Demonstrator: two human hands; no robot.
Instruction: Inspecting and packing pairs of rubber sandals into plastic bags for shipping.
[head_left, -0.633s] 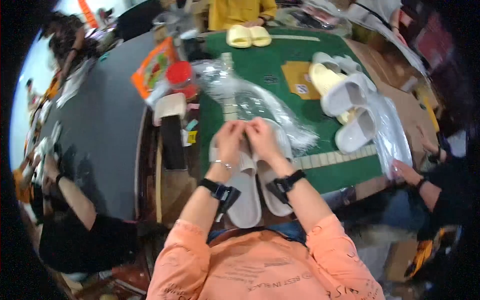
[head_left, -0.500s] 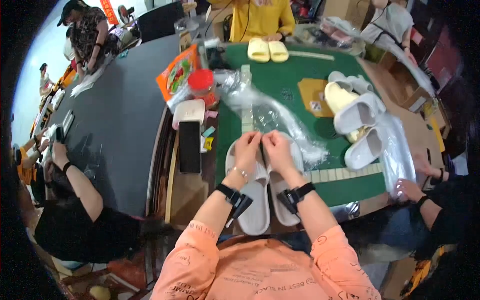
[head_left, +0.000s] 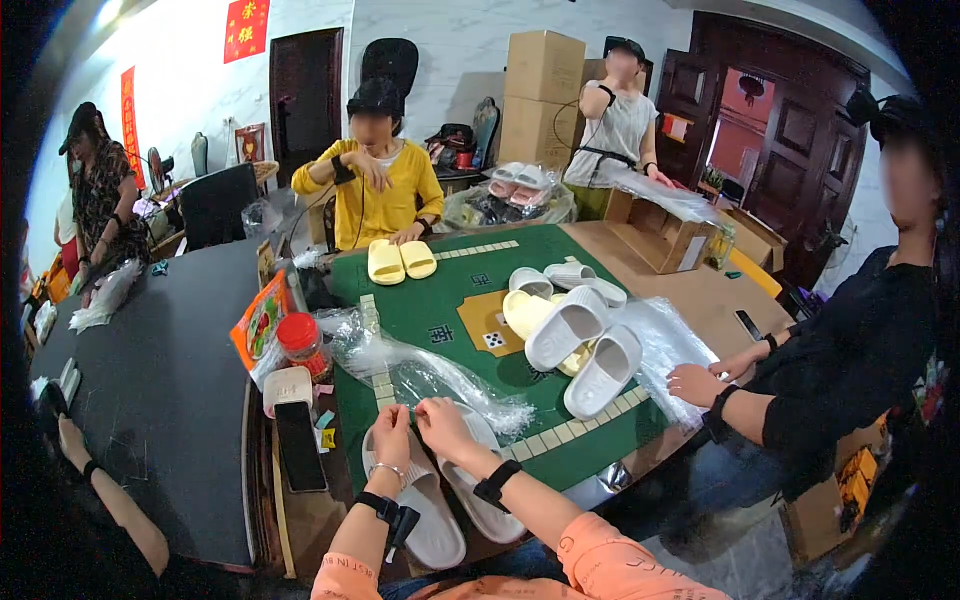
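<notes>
A pair of light grey slide slippers lies side by side in front of me at the table's near edge, the left slipper (head_left: 428, 522) next to the right slipper (head_left: 488, 508). Over their upper straps, my left hand (head_left: 389, 437) and my right hand (head_left: 443, 430) almost meet. Both have thumb and fingertips pinched together. Whatever they may hold is too small to make out. Just beyond the fingers, a crumpled clear plastic bag (head_left: 440, 378) stretches across the green mat (head_left: 410, 306).
Left of the slippers lie a black phone (head_left: 298, 450), a white box (head_left: 288, 388) and a red-lidded jar (head_left: 303, 345). More grey slippers (head_left: 568, 335) are heaped to the right beside plastic sleeves (head_left: 660, 355), where a co-worker's hand (head_left: 697, 388) rests. Yellow slippers (head_left: 400, 262) sit at the far side.
My view has tilted up and swung right, showing more of the room. My hands stay pinched close together over the grey slippers.
</notes>
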